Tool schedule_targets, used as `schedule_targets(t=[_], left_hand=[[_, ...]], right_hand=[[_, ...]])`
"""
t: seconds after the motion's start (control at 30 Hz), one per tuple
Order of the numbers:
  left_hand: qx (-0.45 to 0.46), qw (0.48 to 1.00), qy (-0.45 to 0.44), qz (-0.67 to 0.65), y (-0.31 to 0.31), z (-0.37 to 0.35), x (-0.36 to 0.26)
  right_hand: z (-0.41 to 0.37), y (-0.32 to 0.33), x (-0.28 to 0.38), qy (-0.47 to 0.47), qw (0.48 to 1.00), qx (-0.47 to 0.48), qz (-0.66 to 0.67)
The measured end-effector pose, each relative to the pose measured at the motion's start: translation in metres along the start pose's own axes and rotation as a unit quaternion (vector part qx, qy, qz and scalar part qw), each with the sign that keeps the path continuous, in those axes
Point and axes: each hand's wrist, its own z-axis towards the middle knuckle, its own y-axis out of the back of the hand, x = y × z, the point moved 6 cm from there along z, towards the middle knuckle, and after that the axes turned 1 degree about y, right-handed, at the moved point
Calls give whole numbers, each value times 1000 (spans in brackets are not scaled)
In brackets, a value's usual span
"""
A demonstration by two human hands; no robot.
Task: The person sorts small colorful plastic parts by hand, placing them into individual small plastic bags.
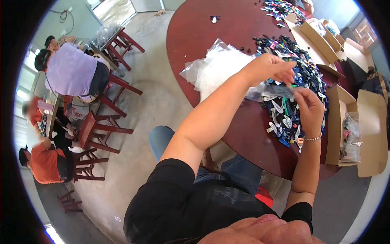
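Observation:
Over a large pile of hair clips [280,112], many of them snap clips in white, blue, black and green, both of my hands are close together. My right hand [310,109] is closed in a pinch at the mouth end of a small clear plastic bag [270,92]. Just above it, my left hand [273,68] has its fingers curled and pressed together near the same bag end; whatever sits in its fingertips is too small to make out. A stack of clear plastic bags [221,63] lies beside my left forearm.
The round dark red table [193,32] carries a lone clip [214,19] and another clip heap [286,10]. Open cardboard boxes [338,130] stand at the right, one holding filled bags [350,136]. Other people sit at the left among wooden stools [87,130].

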Motion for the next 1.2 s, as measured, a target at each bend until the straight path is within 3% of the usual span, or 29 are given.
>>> schedule_targets(t=[0.03, 0.13, 0.3, 0.43, 0.53, 0.63, 0.7, 0.77, 0.83, 0.9, 1.03, 1.2], left_hand=[[9, 1000, 2, 1, -3, 1, 1], [130, 989, 45, 59, -24, -7, 6], [173, 981, 36, 80, -37, -9, 17], [166, 984, 45, 55, -37, -9, 16], [152, 982, 72, 86, -38, -9, 16], [155, 974, 44, 158, -42, -8, 13], [125, 985, 92, 79, -39, -8, 19], [112, 987, 83, 75, -38, -6, 21], [98, 990, 75, 69, -35, -5, 21], [86, 987, 51, 128, -33, -3, 20], [78, 988, 36, 130, -37, -1, 19], [36, 985, 21, 168, -40, -3, 14]], right_hand=[[-3, 7, -15, -54, 996, -22, 70], [-3, 22, -27, -73, 990, -46, 108], [-4, 30, -24, -68, 992, -50, 92], [-4, 35, -16, -55, 997, -20, 59], [-3, 33, -15, -49, 998, 4, 36], [-4, 25, -21, -83, 993, 34, 80], [-3, 23, -17, -40, 997, 2, 67], [0, 22, -12, -10, 999, -38, 30], [-1, 32, 23, 141, 959, -162, -186], [-3, 34, 26, 140, 954, -170, -204], [-4, 25, 22, 151, 961, -85, -215], [-9, 16, 22, 69, 988, -59, -128]])
